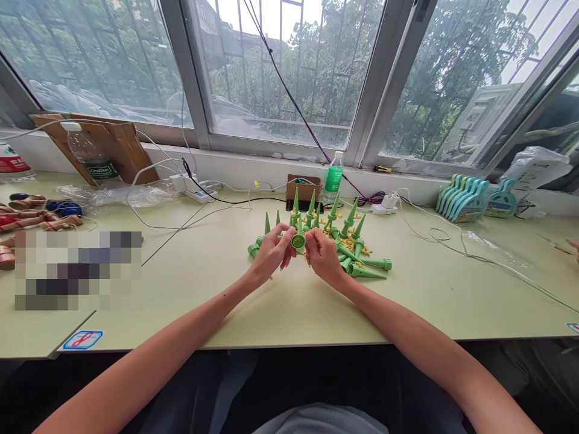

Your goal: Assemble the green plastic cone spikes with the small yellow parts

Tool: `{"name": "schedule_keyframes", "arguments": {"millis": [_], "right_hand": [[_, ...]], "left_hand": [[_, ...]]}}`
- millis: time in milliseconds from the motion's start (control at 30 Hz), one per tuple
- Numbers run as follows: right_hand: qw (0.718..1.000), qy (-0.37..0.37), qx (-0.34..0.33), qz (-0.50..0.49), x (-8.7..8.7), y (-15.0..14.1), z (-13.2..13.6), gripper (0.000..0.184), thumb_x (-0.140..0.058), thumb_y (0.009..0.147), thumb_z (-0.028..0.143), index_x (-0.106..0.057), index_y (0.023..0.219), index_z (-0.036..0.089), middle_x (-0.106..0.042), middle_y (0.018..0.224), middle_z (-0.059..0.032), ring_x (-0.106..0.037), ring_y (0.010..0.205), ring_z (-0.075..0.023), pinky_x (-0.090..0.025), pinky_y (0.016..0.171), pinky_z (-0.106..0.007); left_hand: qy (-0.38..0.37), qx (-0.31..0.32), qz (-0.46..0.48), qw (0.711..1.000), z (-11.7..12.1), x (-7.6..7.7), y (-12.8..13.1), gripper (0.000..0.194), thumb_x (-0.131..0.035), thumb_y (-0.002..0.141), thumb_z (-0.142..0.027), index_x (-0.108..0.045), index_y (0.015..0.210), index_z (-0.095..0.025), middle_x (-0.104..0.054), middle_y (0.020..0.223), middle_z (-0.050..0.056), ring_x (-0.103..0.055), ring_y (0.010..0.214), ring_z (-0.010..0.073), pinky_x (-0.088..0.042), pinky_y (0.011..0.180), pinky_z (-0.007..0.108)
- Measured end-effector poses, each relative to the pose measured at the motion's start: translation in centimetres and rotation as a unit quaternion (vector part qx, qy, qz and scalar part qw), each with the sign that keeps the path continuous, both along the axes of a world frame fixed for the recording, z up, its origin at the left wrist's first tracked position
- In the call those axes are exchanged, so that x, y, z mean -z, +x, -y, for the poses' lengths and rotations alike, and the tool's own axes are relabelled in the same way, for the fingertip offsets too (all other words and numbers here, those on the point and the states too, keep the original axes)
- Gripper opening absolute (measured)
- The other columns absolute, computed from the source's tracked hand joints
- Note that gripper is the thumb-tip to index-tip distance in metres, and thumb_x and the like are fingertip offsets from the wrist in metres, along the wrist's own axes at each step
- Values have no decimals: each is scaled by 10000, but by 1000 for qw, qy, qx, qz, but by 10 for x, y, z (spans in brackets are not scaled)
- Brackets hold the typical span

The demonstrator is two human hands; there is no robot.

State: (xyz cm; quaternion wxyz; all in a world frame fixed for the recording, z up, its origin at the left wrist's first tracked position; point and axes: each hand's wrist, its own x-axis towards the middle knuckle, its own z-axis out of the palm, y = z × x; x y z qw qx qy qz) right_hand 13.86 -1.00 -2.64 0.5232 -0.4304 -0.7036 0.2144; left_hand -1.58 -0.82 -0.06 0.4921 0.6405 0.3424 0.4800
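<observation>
My left hand is closed around a green plastic watering spike, holding it over the table with its round open end turned toward me. Right beside that end, my right hand is curled with thumb and fingertips pinched together; whatever it grips is hidden. Behind and to the right of both hands, several similar green spikes stand upright or lie on their sides. Small yellow plastic pieces are scattered among them.
A green-labelled bottle and a small brown box stand behind the spikes. Power strips and white cables run along the back. Turquoise hanger-like items sit at the right, wooden pieces at the left.
</observation>
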Motion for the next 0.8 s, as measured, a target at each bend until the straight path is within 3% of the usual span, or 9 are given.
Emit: {"name": "schedule_keyframes", "arguments": {"millis": [200, 400, 800], "right_hand": [[1000, -3, 9, 1, 2, 0, -2, 384, -345, 978, 505, -376, 717, 225, -419, 509, 53, -392, 450, -103, -307, 478, -233], [1000, 3, 12, -10, 3, 1, -4, 396, -349, 984, 482, -350, 687, 221, -397, 514, 54, -378, 467, -99, -294, 489, -237], [1000, 1, 18, -16, 5, 0, -7, 413, -341, 982, 490, -368, 674, 216, -401, 524, 46, -368, 472, -100, -280, 487, -249]], "left_hand": [[36, -7, -11, 999, 2, -1, 0, 279, -523, 900, -475, -475, 969, -209, -461, 560, -85, -445, 333, 55, -317, 334, 172], [73, 6, -20, 997, 3, 0, 0, 326, -544, 897, -432, -403, 1125, -246, -477, 732, -73, -483, 376, 32, -368, 355, 166], [97, 16, -25, 995, 3, 3, 0, 467, -599, 861, -373, -325, 1228, -282, -572, 1018, 4, -473, 380, -3, -372, 326, 151]]}}
